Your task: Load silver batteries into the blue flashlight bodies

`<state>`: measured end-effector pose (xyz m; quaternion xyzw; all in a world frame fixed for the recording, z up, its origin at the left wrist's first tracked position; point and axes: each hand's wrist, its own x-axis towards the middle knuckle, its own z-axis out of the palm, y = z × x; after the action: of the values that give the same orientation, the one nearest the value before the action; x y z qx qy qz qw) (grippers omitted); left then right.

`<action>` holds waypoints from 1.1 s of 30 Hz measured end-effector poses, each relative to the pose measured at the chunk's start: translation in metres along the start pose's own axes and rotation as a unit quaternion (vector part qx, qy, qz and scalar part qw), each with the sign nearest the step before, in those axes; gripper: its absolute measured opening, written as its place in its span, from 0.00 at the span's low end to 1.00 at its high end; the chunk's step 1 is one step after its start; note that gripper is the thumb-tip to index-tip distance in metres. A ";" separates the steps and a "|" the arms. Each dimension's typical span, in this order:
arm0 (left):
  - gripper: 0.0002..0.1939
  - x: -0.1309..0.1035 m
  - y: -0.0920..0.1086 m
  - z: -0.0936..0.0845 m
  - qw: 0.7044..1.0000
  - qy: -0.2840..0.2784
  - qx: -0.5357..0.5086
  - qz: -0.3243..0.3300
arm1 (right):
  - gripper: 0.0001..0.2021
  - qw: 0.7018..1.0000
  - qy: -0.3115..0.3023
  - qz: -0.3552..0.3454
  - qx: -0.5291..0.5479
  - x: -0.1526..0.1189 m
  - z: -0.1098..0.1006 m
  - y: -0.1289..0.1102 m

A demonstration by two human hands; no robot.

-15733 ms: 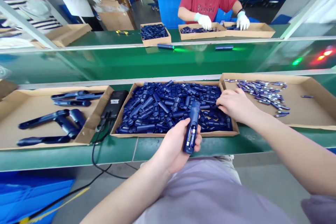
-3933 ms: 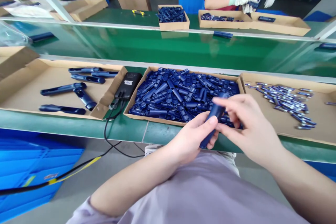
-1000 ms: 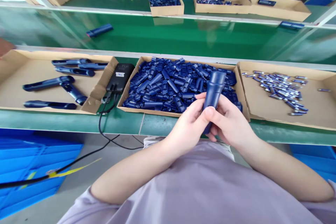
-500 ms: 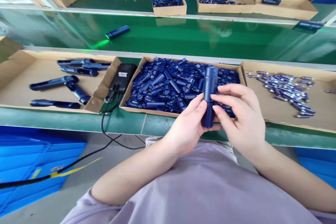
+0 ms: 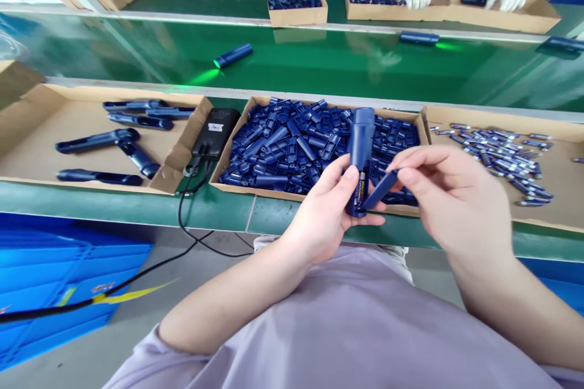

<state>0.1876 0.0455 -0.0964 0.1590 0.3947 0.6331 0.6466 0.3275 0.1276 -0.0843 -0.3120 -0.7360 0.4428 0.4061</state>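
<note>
The left hand (image 5: 326, 216) is clamped around a blue torch body (image 5: 360, 152), held upright just in front of the box of blue covers (image 5: 314, 143), its battery label showing in the open slot. The right hand (image 5: 451, 194) pinches 1 small cover (image 5: 381, 189), its lower end touching the body. The step in hand looks like closing the battery bay; next, the cover likely needs aligning and pressing flush.

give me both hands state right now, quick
Left hand: closed around the blue flashlight body, battery showing.
Right hand: fingers pinching the blue cover piece against it.
</note>
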 end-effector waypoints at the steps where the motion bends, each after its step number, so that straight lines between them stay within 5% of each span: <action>1: 0.18 0.000 0.000 -0.001 1.000 -0.008 0.005 -0.002 | 0.03 1.000 0.021 -0.005 -0.003 0.001 -0.002 0.000; 13: 0.14 -0.001 -0.002 0.000 0.998 -0.068 0.000 -0.006 | 0.02 0.997 -0.014 -0.021 -0.073 -0.001 0.005 -0.011; 20: 0.14 -0.001 -0.004 -0.004 0.995 -0.102 -0.011 -0.014 | 0.03 0.949 -0.003 -0.216 -0.231 0.000 0.003 -0.009; 24: 0.15 -0.001 -0.003 -0.002 0.995 -0.089 -0.036 -0.034 | 0.04 0.920 -0.025 -0.271 -0.283 0.002 0.003 -0.005; 30: 0.23 0.001 -0.004 -0.001 0.997 -0.053 -0.018 -0.060 | 0.05 0.918 -0.111 -0.260 -0.277 0.005 -0.002 -0.004; 33: 0.18 0.001 -0.005 -0.002 0.998 -0.061 0.004 -0.031 | 0.11 0.973 -0.073 -0.145 -0.163 0.003 -0.003 0.000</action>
<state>0.1896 0.0453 -0.1015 0.1876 0.3614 0.6002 0.6884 0.3285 0.1311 -0.0830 -0.2305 -0.8636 0.2745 0.3547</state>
